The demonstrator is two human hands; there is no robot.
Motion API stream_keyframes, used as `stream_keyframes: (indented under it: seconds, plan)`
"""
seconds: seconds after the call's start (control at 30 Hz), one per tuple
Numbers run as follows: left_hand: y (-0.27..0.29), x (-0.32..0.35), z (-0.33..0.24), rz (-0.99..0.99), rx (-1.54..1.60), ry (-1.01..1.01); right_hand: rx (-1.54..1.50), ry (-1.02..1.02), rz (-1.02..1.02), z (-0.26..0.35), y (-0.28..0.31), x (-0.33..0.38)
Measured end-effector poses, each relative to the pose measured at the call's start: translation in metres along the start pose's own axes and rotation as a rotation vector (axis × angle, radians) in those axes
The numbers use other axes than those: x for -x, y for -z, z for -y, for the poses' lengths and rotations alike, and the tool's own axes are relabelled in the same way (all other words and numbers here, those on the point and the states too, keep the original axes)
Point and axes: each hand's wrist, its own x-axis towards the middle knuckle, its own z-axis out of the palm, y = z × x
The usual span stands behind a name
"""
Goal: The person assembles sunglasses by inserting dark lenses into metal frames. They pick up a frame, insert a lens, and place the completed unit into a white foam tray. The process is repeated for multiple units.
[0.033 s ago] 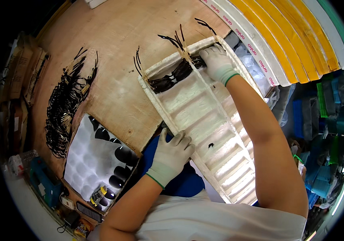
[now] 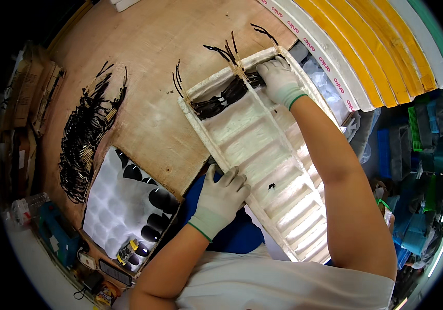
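A white foam tray [image 2: 242,142] with rows of compartments slants across my lap and the table edge. In its far compartments lie black eyeglass frames [image 2: 221,99], their thin temples sticking up past the far rim. My right hand [image 2: 279,76], in a white glove with a green cuff, reaches into the far right compartment. Its fingers curl down at the black frames there, with the fingertips hidden. My left hand [image 2: 223,195], gloved the same way, grips the tray's left rim, fingers bent over it and thumb apart.
A heap of black eyeglass frames [image 2: 84,144] lies on the wooden table [image 2: 144,103]. Nearer, dark lenses [image 2: 158,199] show beside a white sheet [image 2: 110,201]. Yellow and white foam trays [image 2: 355,46] stack at the right. A phone [image 2: 115,272] rests at lower left.
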Motion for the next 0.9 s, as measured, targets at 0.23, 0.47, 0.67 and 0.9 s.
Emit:
stream_keyframes:
  seconds: [0.23, 0.47, 0.67, 0.9]
  plan:
    - [0.001, -0.001, 0.001, 0.018, 0.028, -0.008, -0.134, 0.009, -0.336, -0.010, 0.014, 0.042]
    - [0.038, 0.083, -0.009, -0.032, 0.321, 0.155, -0.487, -0.094, -0.383, 0.120, 0.050, 0.214]
    - [0.071, 0.257, -0.026, -0.004, 0.432, 0.471, -0.893, 0.074, -0.217, 0.283, 0.080, 0.265]
    - [0.030, 0.423, -0.083, -0.179, 0.586, 1.165, -0.867, 0.816, -0.032, 0.423, 0.096, 0.210]
